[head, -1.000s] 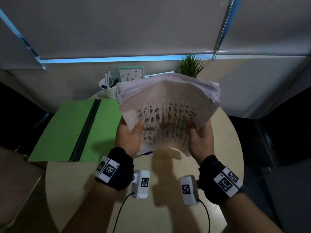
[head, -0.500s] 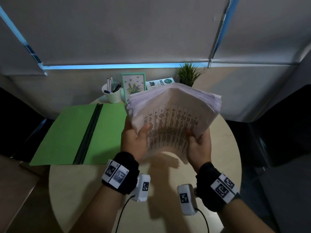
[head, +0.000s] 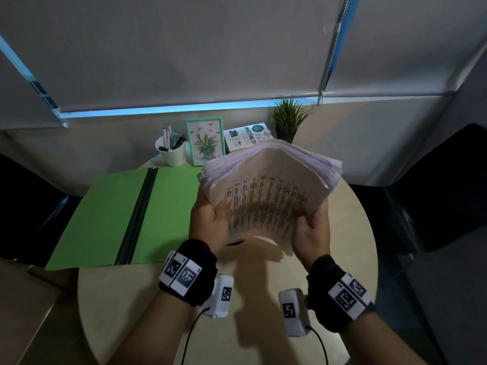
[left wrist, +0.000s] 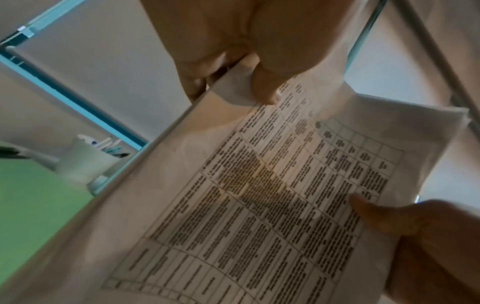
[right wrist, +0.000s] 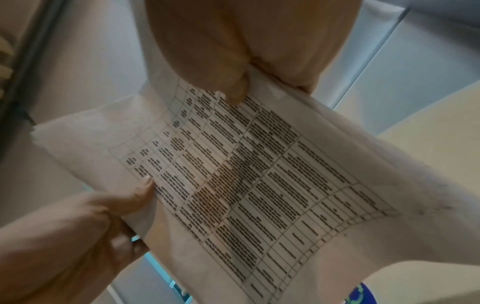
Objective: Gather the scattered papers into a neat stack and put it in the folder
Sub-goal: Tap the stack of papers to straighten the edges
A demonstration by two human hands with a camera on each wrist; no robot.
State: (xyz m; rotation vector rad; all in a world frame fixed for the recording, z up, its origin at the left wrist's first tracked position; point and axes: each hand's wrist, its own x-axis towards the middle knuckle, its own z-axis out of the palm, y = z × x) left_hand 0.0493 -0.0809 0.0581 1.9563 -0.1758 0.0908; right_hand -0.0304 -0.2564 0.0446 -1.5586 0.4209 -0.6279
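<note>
A thick stack of printed papers (head: 266, 198) stands bowed and nearly on edge above the round table (head: 263, 325). My left hand (head: 210, 219) grips its left side, thumb on the printed top sheet. My right hand (head: 311, 227) grips the right side the same way. The wrist views show the top sheet's table of text (left wrist: 272, 195) (right wrist: 246, 174) with a thumb (left wrist: 265, 90) (right wrist: 233, 90) pressed on it. The open green folder (head: 126, 214) lies flat to the left, its dark spine running down the middle. The stack's lower edge hangs a little above the table.
At the table's back stand a white cup of pens (head: 171, 151), a framed flower picture (head: 205, 140), a book (head: 247, 135) and a small potted plant (head: 288, 119). Closed blinds hang behind. The folder's left half overhangs the table edge.
Both hands have lowered the stack slightly and tilted it; the view has shifted, so the picture and book behind now show.
</note>
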